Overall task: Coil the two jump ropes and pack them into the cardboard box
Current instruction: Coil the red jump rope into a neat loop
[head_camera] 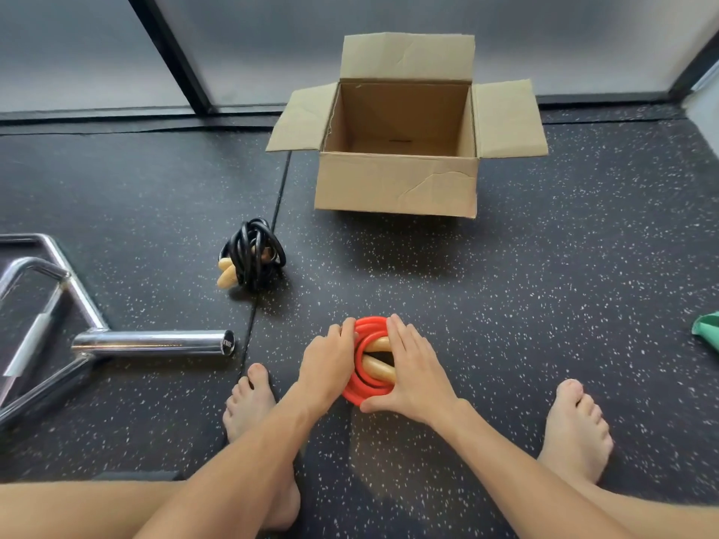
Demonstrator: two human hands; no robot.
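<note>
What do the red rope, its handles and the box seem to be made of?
Red jump rope: probably glossy plastic or rubber tubing; smooth, with highlights. Its handles: likely varnished wood, tan and slightly shiny, though plastic is possible. Cardboard box: matte brown corrugated cardboard, creased on the front.

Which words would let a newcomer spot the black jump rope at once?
Find the open cardboard box at the far end of the speckled floor mat. Nearer and left of its near left corner, on a mat seam, lies the black jump rope. It is a tight black coil with tan handles sticking out, untouched, unlike the red jump rope nearer the person.
</note>
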